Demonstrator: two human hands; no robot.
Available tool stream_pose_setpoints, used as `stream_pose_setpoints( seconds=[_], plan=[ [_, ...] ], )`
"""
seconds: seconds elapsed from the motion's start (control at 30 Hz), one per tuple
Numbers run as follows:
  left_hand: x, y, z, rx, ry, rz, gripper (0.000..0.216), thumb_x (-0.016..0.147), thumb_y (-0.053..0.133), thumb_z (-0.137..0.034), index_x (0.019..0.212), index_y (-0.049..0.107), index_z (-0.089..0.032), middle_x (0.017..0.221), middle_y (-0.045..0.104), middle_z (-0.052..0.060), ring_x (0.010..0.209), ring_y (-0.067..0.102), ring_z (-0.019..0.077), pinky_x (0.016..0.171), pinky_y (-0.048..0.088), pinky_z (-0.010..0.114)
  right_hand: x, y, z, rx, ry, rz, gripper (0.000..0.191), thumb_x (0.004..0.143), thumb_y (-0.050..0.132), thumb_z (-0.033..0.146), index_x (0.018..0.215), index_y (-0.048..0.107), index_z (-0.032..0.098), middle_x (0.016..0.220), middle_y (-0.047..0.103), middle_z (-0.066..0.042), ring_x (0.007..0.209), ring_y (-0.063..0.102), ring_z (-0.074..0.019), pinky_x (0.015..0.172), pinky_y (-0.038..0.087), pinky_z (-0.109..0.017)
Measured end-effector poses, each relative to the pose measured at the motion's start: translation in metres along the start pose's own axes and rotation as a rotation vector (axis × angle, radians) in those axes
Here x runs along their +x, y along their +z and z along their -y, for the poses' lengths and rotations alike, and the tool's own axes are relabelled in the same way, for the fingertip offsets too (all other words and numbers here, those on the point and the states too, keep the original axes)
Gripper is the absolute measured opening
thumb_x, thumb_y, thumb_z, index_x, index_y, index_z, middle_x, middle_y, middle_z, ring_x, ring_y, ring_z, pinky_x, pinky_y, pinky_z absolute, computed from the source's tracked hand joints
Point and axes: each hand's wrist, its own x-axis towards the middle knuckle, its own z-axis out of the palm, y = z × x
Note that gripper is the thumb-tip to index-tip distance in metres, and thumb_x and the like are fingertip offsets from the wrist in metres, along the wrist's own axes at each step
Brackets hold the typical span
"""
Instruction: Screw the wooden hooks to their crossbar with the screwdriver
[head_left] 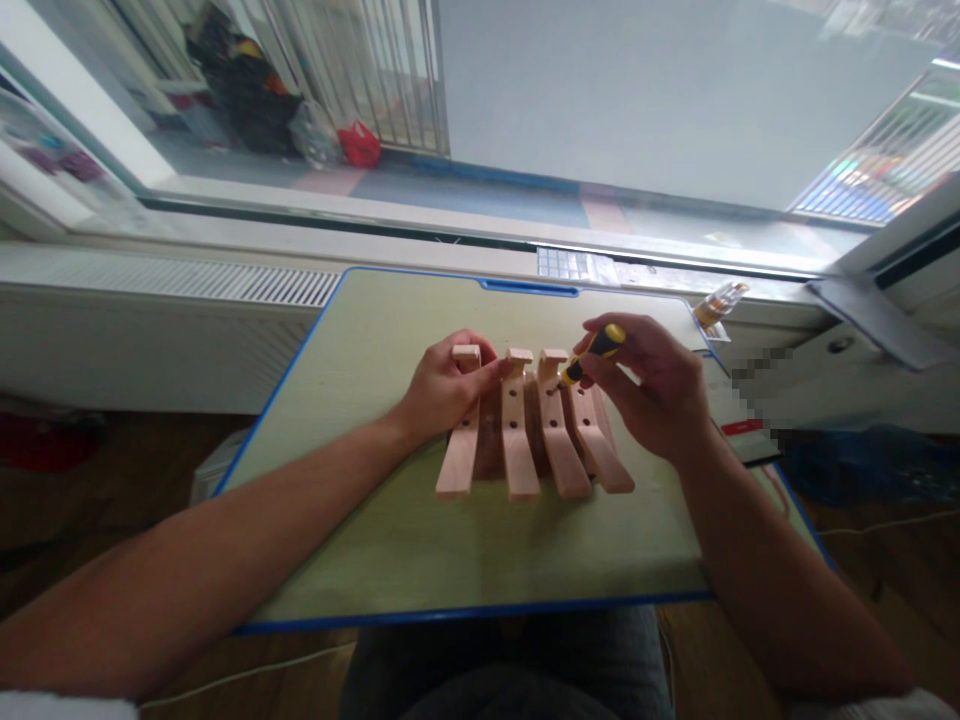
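Observation:
Several hook-shaped wooden slats [517, 440] stand side by side as one wooden piece in the middle of a pale green desk [360, 470]. My left hand [442, 385] is closed around the leftmost slat near its top, thumb against the second one. My right hand [652, 385] grips a small yellow-and-black screwdriver [592, 352], whose tip points down-left at the top of the third slat.
The desk has a blue rim and a blue handle slot [529, 288] at its far edge. Beyond it runs a windowsill with a radiator grille [187, 280]. A small bottle [720, 303] lies at the desk's far right corner. My knees show below the near edge.

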Motion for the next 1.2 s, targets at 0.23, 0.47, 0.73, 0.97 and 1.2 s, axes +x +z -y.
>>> stream_pose_setpoints(
  seconds=[0.23,0.47,0.73,0.97,1.2],
  plan=[
    [0.0,0.0,0.0,0.0,0.01,-0.002,0.051,0.075,0.096,-0.061,0.087,0.069,-0.02,0.064,0.063,-0.002,0.057,0.053,0.0126,0.051,0.039,0.025,0.0,0.0,0.001,-0.084,-0.038,0.023,0.031,0.101,0.078,0.028,0.132,0.073,0.026,0.109,0.08,-0.002,0.091,0.082,-0.0183,0.086,0.072,-0.038],
    [-0.001,0.001,-0.002,0.013,0.001,-0.009,0.051,0.075,0.096,-0.061,0.087,0.069,-0.02,0.063,0.061,-0.003,0.055,0.05,0.012,0.049,0.036,0.025,0.0,0.003,0.003,-0.068,-0.019,0.084,0.034,0.103,0.076,0.029,0.136,0.069,0.024,0.112,0.081,-0.003,0.079,0.082,-0.0152,0.076,0.071,-0.033],
    [0.0,0.0,-0.002,0.024,0.012,-0.009,0.053,0.074,0.095,-0.064,0.086,0.068,-0.021,0.06,0.059,-0.004,0.053,0.047,0.0115,0.047,0.033,0.025,0.0,0.019,0.004,-0.12,-0.084,-0.022,0.025,0.097,0.082,0.032,0.105,0.059,0.028,0.094,0.068,0.002,0.068,0.068,-0.0119,0.056,0.06,-0.028],
    [-0.001,0.0,0.0,-0.004,0.011,0.003,0.053,0.075,0.095,-0.065,0.088,0.067,-0.022,0.058,0.056,-0.005,0.05,0.046,0.0111,0.047,0.031,0.025,0.001,0.025,-0.001,-0.065,-0.024,-0.095,0.033,0.095,0.085,0.037,0.102,0.054,0.029,0.088,0.062,0.005,0.065,0.065,-0.011,0.053,0.057,-0.028],
    [0.0,-0.001,0.001,0.031,0.018,-0.002,0.053,0.076,0.094,-0.066,0.089,0.068,-0.021,0.064,0.063,-0.003,0.054,0.05,0.0121,0.049,0.036,0.026,-0.001,0.02,-0.008,0.064,0.064,-0.035,0.046,0.098,0.082,0.036,0.139,0.063,0.032,0.109,0.079,-0.003,0.072,0.075,-0.0161,0.06,0.066,-0.034]
  ],
)
